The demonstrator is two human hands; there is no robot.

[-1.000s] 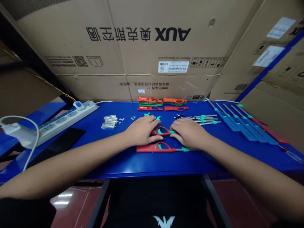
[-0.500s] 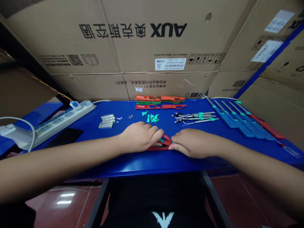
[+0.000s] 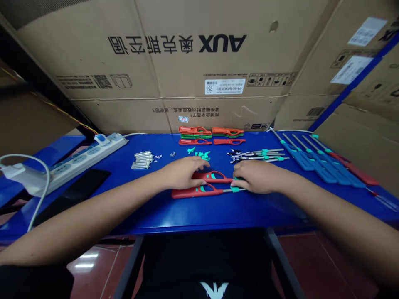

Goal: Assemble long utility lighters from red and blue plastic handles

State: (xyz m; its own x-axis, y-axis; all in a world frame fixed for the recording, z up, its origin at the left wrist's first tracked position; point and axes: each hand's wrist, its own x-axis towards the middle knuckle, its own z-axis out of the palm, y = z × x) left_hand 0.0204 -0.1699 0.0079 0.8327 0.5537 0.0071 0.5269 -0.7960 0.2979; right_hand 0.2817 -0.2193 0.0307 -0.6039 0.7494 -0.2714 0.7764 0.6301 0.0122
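Two red long-necked lighters lie side by side in front of me, each with a green trigger in its loop. My left hand (image 3: 183, 173) covers the handle end of the far lighter (image 3: 215, 177), its thumb on the near side and fingers curled on the far side. The near lighter (image 3: 196, 191) rests on the blue table, its metal tube pointing right through a green collar. My right hand (image 3: 257, 176) closes around the front of the far lighter, hiding its tube. Green triggers (image 3: 203, 155) lie just beyond my left fingers.
Red and green shell halves (image 3: 195, 136) are stacked at the back. Clear tubes (image 3: 142, 160) lie left; wired metal rods (image 3: 262, 155) lie right. Blue lighters (image 3: 324, 164) fill the right side. A power strip (image 3: 84, 160) and a black phone (image 3: 75, 189) are at left.
My hands have moved slightly apart and away from me. The red lighters, largely covered before, now show side by side. My left fingers have loosened and spread a little.
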